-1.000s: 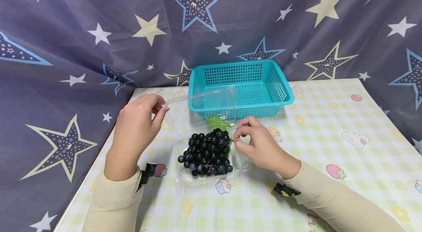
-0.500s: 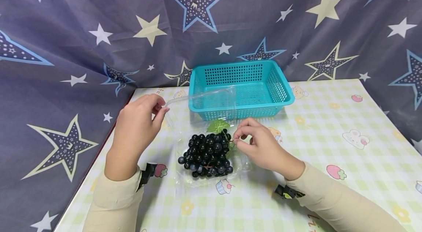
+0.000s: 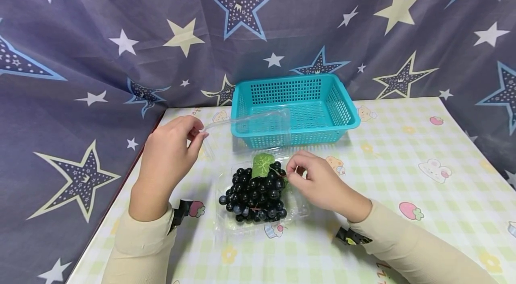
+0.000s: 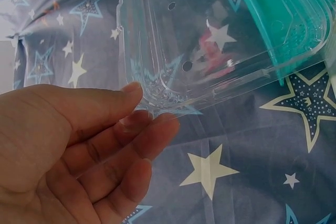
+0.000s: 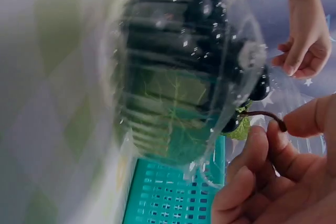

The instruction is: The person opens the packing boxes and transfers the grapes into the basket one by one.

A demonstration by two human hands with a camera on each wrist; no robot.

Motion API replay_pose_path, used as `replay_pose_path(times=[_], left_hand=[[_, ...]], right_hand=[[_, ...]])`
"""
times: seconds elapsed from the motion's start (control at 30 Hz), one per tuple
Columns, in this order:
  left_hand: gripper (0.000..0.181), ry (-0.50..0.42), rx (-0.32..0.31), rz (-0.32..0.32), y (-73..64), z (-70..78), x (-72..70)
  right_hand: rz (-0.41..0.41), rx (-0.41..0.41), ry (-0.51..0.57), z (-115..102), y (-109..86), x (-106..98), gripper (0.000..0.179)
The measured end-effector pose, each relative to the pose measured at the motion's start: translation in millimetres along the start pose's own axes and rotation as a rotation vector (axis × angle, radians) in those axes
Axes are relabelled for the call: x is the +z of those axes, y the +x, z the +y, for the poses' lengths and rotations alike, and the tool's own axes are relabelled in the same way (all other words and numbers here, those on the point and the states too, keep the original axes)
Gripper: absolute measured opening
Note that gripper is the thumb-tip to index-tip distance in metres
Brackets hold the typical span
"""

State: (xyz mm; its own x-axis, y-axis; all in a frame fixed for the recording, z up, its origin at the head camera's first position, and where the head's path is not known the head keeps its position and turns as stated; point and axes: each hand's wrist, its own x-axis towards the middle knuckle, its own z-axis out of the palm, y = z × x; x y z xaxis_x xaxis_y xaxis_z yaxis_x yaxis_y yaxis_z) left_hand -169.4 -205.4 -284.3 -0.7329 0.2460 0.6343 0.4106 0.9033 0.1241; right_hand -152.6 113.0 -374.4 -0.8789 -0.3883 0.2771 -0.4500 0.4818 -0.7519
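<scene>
A bunch of dark grapes (image 3: 258,196) sits in a clear plastic clamshell box (image 3: 297,208), with a green leaf (image 3: 262,165) lying over its far end. My left hand (image 3: 167,154) pinches the corner of the raised clear lid (image 4: 210,85) between thumb and fingertips. At the bunch's far right side, my right hand (image 3: 316,181) pinches the thin brown stem (image 5: 266,114) between thumb and forefinger. Through the box wall in the right wrist view, another leaf (image 5: 173,98) shows beneath the grapes.
Behind the box stands a turquoise plastic basket (image 3: 294,131), partly seen through the raised lid. A checked cloth (image 3: 403,163) with cartoon prints covers the table. The star-patterned curtain (image 3: 282,24) hangs right behind the table's back edge.
The green leaf has tipped forward from behind the bunch onto its top. The grapes have shifted slightly toward me. My left hand and the lid have barely moved.
</scene>
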Motion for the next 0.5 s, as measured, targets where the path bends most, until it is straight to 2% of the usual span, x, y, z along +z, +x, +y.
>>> replay_pose_path(times=[0.2, 0.3, 0.43, 0.5], left_hand=[[0.013, 0.000, 0.004, 0.001, -0.3, 0.1, 0.2], [0.013, 0.001, 0.007, 0.001, -0.6, -0.2, 0.4], [0.013, 0.000, 0.011, 0.001, -0.5, -0.5, 0.7], [0.013, -0.001, 0.011, 0.002, -0.6, -0.6, 0.7]], right_hand=[[-0.043, 0.030, -0.245, 10, 1.6, 6, 0.019], [-0.077, 0.021, -0.344, 16, 3.6, 7, 0.030], [-0.088, -0.015, -0.379, 18, 5.3, 3, 0.045], [-0.074, -0.034, -0.351, 16, 5.8, -1, 0.046]])
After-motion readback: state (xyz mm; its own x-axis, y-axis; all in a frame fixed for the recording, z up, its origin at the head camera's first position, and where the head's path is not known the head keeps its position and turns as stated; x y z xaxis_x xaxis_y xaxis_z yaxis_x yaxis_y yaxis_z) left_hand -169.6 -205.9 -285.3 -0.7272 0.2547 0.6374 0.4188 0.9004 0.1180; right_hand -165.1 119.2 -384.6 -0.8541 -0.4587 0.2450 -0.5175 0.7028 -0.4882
